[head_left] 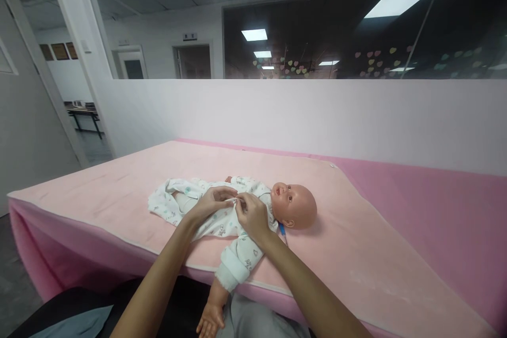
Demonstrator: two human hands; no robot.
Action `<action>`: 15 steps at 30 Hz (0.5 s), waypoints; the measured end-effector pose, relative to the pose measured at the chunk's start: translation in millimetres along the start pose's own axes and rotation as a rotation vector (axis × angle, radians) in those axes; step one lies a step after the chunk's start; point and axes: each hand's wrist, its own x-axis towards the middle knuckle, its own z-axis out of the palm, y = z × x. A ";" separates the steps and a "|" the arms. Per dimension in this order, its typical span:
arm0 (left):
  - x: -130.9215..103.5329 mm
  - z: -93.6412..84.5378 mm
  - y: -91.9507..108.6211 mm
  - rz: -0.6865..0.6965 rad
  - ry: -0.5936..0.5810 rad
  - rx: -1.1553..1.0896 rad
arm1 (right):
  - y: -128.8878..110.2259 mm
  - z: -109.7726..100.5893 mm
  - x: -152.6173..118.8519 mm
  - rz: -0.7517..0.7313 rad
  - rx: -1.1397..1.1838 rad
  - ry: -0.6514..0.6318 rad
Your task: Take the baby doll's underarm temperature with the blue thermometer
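Note:
A baby doll lies on its back, its bald head to the right and one arm hanging over the near edge. It wears a white printed baby gown. Over the doll's chest, my left hand pinches the front of the gown, fingers closed. Close beside it, my right hand also pinches there, thumb and fingertips pressed together. A thin white bit of the gown shows between the two sets of fingertips; whether it is a tie or an edge I cannot tell.
A pale pink sheet lies over a brighter pink cover on the table. A small blue piece sits by the doll's neck. Behind stands a white wall with a window above; a door is at left.

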 end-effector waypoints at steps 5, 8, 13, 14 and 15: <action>2.2 -0.6 -2.6 0.008 -0.017 0.087 | 0.4 0.3 -0.6 0.027 0.019 0.027; 3.5 -1.3 -4.6 0.003 -0.032 0.135 | 1.2 0.2 -0.3 0.031 0.022 0.029; 4.4 -2.0 -8.9 0.004 0.010 0.117 | 0.9 -0.5 0.0 0.022 0.025 0.018; 4.4 -1.9 -9.0 0.006 0.014 0.107 | 0.6 -0.6 0.0 0.024 0.025 0.020; 4.3 -1.6 -8.6 0.009 0.014 0.099 | 0.3 -0.8 0.1 0.026 0.027 0.023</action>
